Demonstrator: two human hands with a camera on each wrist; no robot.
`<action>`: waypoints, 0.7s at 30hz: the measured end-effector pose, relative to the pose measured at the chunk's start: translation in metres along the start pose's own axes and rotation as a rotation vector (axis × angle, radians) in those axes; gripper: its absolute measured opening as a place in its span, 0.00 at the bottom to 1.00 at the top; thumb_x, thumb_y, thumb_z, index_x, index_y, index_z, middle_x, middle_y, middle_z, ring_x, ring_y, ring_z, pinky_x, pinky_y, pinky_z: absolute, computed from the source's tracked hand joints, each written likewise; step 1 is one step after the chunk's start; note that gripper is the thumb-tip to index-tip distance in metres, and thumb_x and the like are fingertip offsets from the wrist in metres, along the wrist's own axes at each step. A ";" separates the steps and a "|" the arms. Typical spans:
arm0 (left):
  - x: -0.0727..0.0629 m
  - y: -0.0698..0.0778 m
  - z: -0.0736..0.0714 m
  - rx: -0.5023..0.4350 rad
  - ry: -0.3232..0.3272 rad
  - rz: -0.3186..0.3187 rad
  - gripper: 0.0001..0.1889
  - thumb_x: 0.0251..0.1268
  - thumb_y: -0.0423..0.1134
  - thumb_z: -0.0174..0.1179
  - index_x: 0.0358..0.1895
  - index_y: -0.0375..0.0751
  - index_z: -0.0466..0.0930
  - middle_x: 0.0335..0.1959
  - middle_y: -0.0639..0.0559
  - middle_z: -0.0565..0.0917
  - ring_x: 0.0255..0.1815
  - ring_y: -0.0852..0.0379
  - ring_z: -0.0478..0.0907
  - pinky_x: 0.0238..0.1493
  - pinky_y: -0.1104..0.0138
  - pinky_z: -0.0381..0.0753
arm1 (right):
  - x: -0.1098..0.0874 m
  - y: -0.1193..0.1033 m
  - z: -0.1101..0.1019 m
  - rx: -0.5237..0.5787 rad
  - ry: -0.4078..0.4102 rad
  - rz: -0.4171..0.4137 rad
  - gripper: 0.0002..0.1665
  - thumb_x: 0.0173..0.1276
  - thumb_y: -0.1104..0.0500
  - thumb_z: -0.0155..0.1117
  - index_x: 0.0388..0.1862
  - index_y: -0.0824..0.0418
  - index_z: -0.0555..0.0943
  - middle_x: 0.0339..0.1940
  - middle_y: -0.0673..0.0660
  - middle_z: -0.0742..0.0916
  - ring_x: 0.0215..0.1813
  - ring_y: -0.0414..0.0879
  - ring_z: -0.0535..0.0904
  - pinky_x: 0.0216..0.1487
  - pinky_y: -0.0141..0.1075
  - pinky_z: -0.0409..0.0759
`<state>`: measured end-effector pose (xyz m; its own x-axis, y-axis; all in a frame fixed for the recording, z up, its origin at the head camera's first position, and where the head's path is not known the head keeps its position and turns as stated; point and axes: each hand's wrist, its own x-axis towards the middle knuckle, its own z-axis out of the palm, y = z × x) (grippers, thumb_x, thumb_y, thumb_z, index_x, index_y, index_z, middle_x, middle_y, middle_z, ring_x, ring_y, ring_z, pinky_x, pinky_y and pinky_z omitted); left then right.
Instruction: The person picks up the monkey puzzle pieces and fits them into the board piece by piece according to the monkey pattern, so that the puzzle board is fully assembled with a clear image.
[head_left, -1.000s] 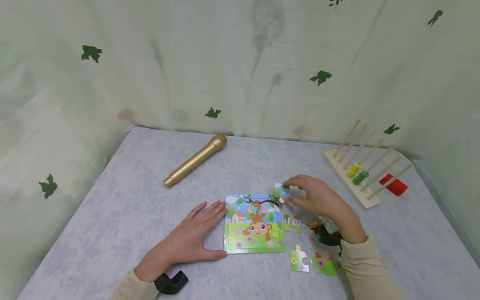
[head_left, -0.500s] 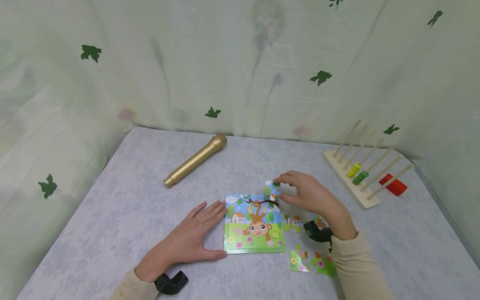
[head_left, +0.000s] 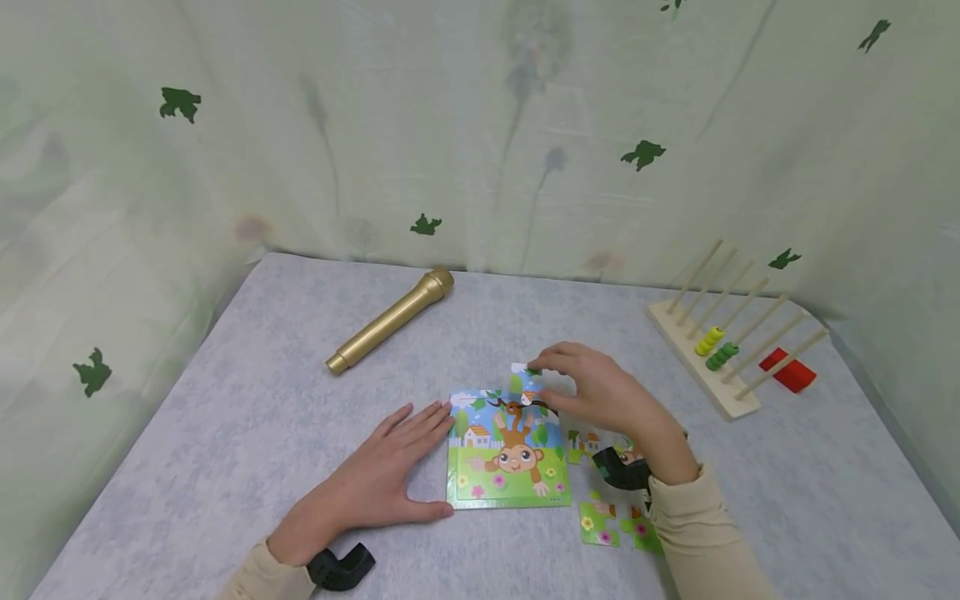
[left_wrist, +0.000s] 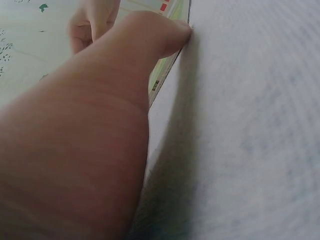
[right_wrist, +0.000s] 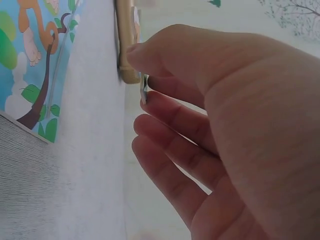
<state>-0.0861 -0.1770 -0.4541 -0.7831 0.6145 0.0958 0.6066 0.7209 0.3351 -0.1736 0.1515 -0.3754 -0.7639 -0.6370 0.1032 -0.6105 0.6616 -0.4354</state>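
Observation:
A square puzzle board (head_left: 510, 492) with a hanging monkey picture lies on the table. My left hand (head_left: 397, 471) lies with fingers extended at the board's left side, fingertips and thumb touching its edge. Above the board's far edge, my right hand (head_left: 600, 387) pinches a puzzle piece (head_left: 521, 379) showing sky, green and part of a house between thumb and fingers. In the right wrist view that puzzle piece (right_wrist: 143, 90) appears nearly edge-on. Loose puzzle pieces (head_left: 597, 525) lie right of the board, some of them partly hidden under my right wrist.
A gold toy microphone (head_left: 390, 321) lies at the back left of the table. To the right stands a wooden peg rack (head_left: 705, 358) with yellow and green beads, and a red block (head_left: 787, 370) lies beside it. A pale curtain (head_left: 480, 125) hangs behind the table.
My right hand has moved left with the puzzle piece, from beside the board's far right corner to over its far edge. The left hand has stayed in place.

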 end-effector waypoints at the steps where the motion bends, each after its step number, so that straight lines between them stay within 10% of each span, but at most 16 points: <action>1: 0.000 0.000 0.000 0.000 0.000 0.001 0.57 0.59 0.78 0.58 0.82 0.42 0.57 0.84 0.52 0.56 0.85 0.55 0.51 0.84 0.53 0.46 | 0.000 0.000 0.001 0.000 0.002 -0.002 0.22 0.70 0.55 0.73 0.61 0.57 0.84 0.59 0.55 0.85 0.60 0.51 0.82 0.60 0.49 0.85; 21: 0.000 0.000 0.000 -0.019 0.006 0.001 0.57 0.59 0.77 0.60 0.82 0.42 0.57 0.84 0.52 0.56 0.85 0.55 0.50 0.84 0.55 0.44 | 0.005 -0.005 0.020 0.006 -0.012 0.001 0.25 0.71 0.54 0.70 0.65 0.55 0.82 0.61 0.56 0.83 0.58 0.50 0.81 0.52 0.43 0.85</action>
<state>-0.0861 -0.1771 -0.4541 -0.7834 0.6133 0.1012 0.6047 0.7142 0.3525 -0.1705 0.1376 -0.3904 -0.7622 -0.6408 0.0919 -0.6082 0.6602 -0.4408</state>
